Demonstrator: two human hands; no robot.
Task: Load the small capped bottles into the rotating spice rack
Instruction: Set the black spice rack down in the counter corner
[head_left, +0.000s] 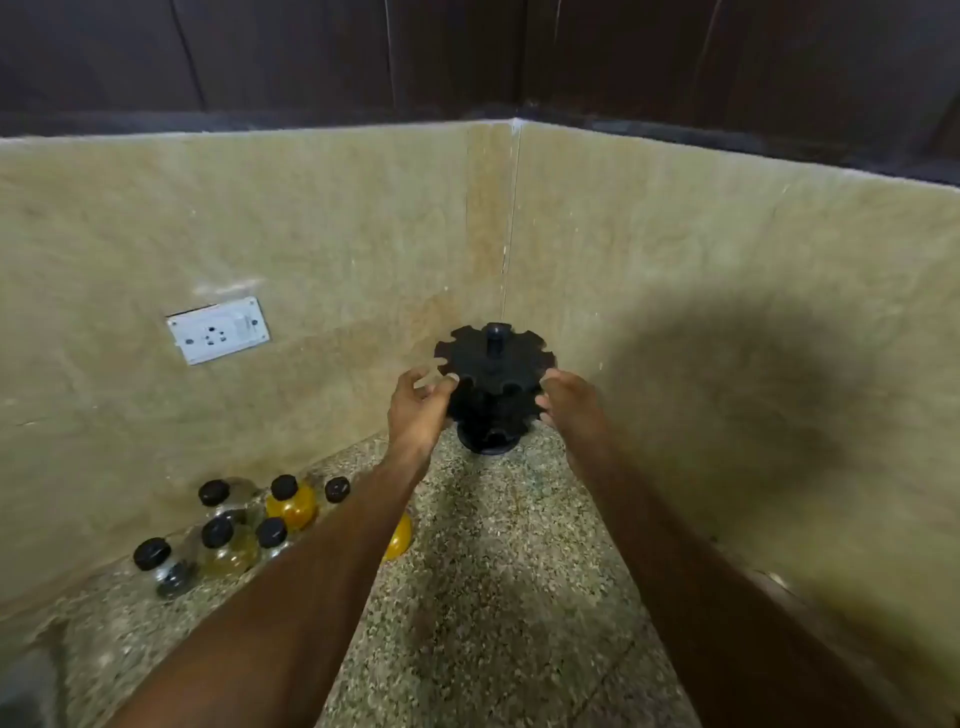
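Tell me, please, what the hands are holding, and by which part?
Both hands grip the spice rack by its notched discs: left hand at the left rim, right hand at the right.

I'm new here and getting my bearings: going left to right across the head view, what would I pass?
Wall socket → left hand → black spice rack → right hand → dark wall shadow. The capped bottles lie below the socket, so I leave them out.

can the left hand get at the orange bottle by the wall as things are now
Probably yes. The left hand is up at the spice rack, but the orange bottle stands cap up on the counter just left of that forearm, with nothing over it; the hand need only draw back.
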